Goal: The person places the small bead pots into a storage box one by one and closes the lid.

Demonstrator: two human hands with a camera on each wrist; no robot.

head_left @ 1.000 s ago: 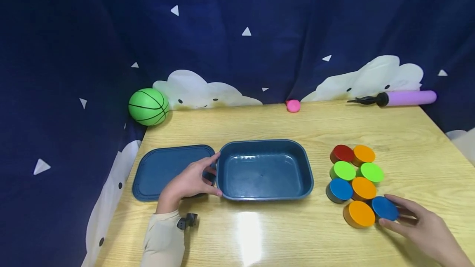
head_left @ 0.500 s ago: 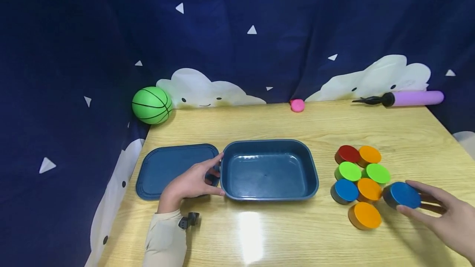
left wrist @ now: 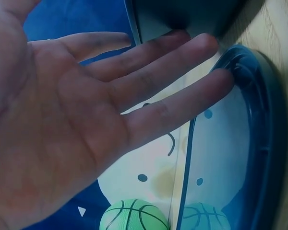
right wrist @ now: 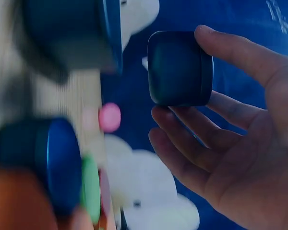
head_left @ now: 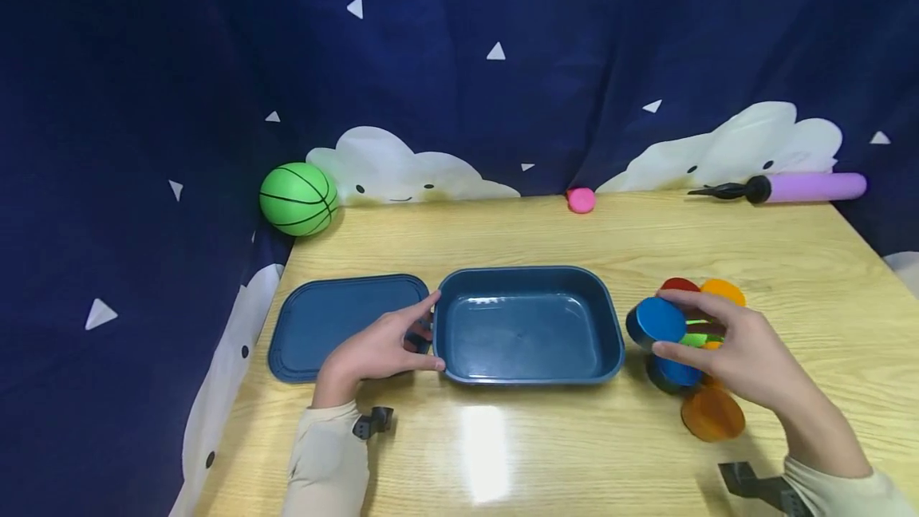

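Observation:
My right hand (head_left: 747, 349) holds a round blue tin (head_left: 656, 321) between thumb and fingers, raised over the left side of the group of tins. In the right wrist view the tin (right wrist: 180, 68) is pinched by the hand (right wrist: 245, 124), clear of the table. My left hand (head_left: 380, 348) rests at the left side of the dark blue tray (head_left: 527, 337), thumb and a finger touching its rim. The left wrist view shows that hand (left wrist: 86, 105) with fingers extended. Below my right hand stand another blue tin (head_left: 673, 373) and an orange one (head_left: 713, 415).
A dark blue lid (head_left: 345, 317) lies left of the tray, partly under my left hand. Behind are a green ball (head_left: 298, 199), a small pink object (head_left: 581, 200) and a purple pump (head_left: 814, 187). Red (head_left: 680, 285) and orange (head_left: 723, 291) tins show behind my right hand.
My right hand has lifted the blue tin from the group's right front and carried it left over the other tins, towards the tray. My left hand stays at the tray; the view has shifted slightly.

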